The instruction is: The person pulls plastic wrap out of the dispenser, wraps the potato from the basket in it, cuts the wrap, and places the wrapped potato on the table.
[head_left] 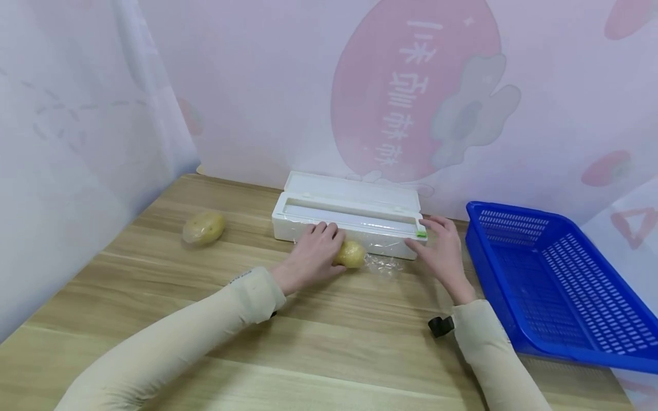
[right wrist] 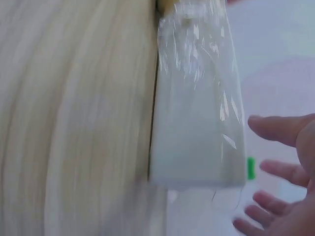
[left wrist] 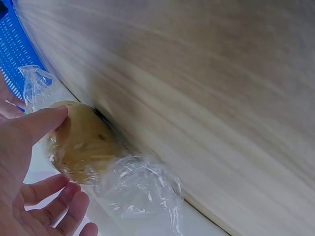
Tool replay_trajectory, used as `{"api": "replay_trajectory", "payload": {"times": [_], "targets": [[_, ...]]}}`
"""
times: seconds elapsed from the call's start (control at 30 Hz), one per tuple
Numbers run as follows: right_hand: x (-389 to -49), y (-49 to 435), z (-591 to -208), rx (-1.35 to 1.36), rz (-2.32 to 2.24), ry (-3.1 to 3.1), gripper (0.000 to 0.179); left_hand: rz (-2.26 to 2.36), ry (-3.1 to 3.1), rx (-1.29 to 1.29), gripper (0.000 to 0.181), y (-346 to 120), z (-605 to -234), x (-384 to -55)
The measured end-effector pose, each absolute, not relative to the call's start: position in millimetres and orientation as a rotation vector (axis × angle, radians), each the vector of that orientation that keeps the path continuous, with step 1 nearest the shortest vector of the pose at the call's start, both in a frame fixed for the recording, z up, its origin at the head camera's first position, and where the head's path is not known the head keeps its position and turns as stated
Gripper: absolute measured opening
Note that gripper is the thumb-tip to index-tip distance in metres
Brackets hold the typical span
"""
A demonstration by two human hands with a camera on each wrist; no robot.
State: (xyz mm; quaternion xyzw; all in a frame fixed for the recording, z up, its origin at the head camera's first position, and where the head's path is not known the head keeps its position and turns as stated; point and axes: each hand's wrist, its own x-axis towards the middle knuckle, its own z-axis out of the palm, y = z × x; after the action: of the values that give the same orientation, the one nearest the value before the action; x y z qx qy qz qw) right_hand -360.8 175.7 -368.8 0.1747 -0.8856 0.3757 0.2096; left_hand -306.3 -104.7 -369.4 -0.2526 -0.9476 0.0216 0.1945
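Observation:
My left hand [head_left: 315, 255] holds a potato [head_left: 351, 254] between thumb and fingers, against the front of a white cling film box [head_left: 346, 237]. In the left wrist view the thumb presses on the potato [left wrist: 86, 140], with fingertips at its other side. Clear cling film [left wrist: 140, 184] wraps it loosely and bunches out at both ends. The box's lid [head_left: 352, 191] stands raised at the back. My right hand [head_left: 442, 251] is at the box's right end by a green slider [head_left: 421, 233], fingers spread. In the right wrist view, a gap shows between those fingers and the box [right wrist: 197, 118].
Another potato [head_left: 204, 228], shiny as if wrapped, lies on the wooden table [head_left: 329, 354] at the left. A blue plastic basket [head_left: 493, 285] stands on the right, near my right forearm. A printed curtain [head_left: 247, 85] hangs close behind the box.

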Motion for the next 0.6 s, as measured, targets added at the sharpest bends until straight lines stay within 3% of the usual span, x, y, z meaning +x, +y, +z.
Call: {"api": "replay_trajectory", "payload": {"times": [0.4,0.6], "targets": [[-372.9,190.8,-385.3,0.418,1.234,-2.506,0.044,0.108,-2.643,-0.777,0.066,-91.7,-358.4,-298.0],[-374.7,189.4,-382.3,0.44,1.183,-2.52,0.032,0.114,-2.582,-0.831,0.06,-78.7,-347.4,-292.5]]}}
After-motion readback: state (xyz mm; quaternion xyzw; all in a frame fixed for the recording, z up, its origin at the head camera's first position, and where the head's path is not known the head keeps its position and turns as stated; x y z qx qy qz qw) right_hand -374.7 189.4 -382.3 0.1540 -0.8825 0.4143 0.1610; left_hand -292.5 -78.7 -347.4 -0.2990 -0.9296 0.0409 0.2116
